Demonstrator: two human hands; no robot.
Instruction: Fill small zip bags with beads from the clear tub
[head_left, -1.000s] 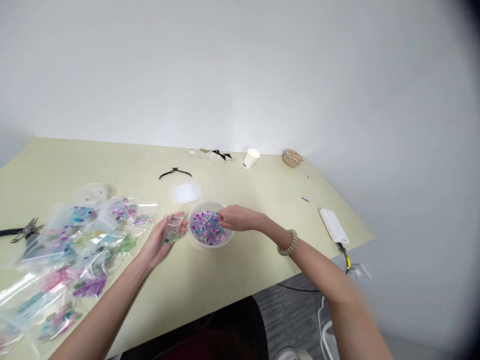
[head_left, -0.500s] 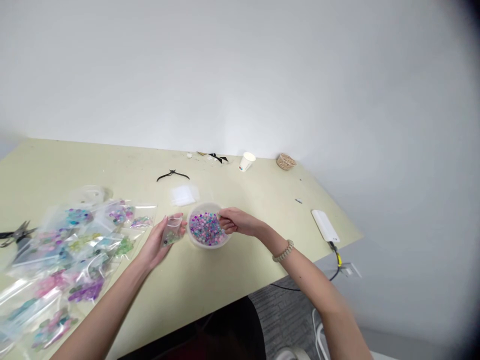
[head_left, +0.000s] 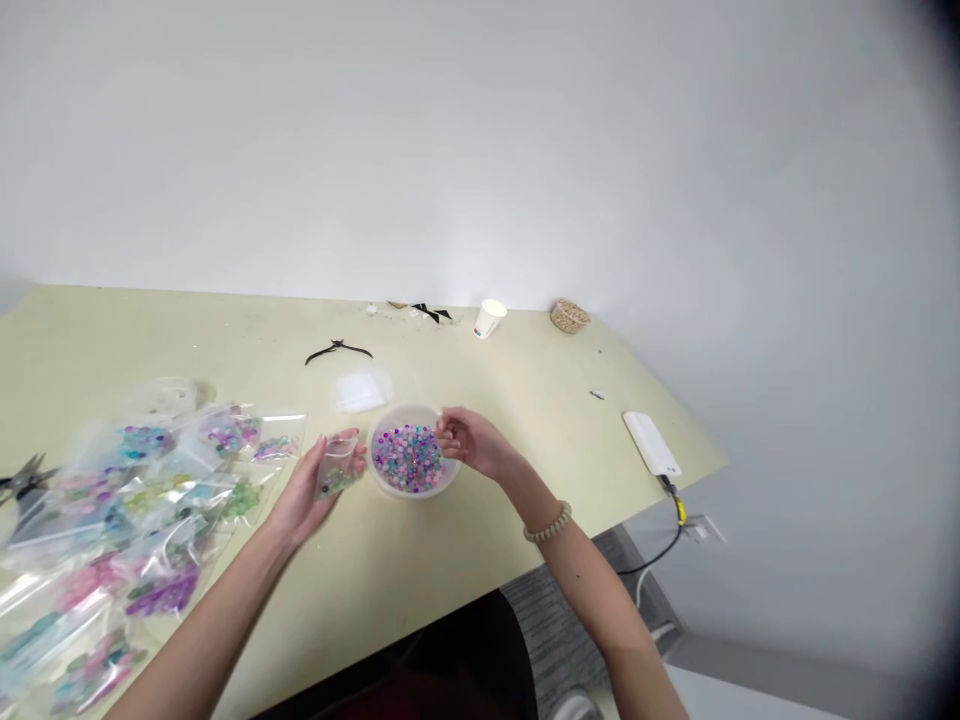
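My left hand (head_left: 304, 495) is closed around a small clear zip bag (head_left: 337, 468), its mouth facing up and a few greenish beads and a dark one at the bottom. Just right of it stands a round white bowl (head_left: 375, 478) of pink, purple and blue beads (head_left: 409, 458). Over the bowl's right rim is my right hand (head_left: 476, 442), fingers curled and thumb near the fingertips. Whatever lies in that pinch is too small to make out. A bracelet of pale beads (head_left: 547, 525) circles my right wrist.
Many clear bags of coloured beads (head_left: 165, 595) cover the table's left side, beside pliers (head_left: 28, 478). Behind the bowl lie white bags (head_left: 362, 390) and black-handled pliers (head_left: 337, 348). Farther back are a paper cup (head_left: 490, 318) and a tub (head_left: 570, 316). A white power strip (head_left: 651, 443) lies right.
My right hand has turned a little over the bowl's right rim, its curled fingers now more visible. The left hand still holds the bag. The whole view has shifted slightly.
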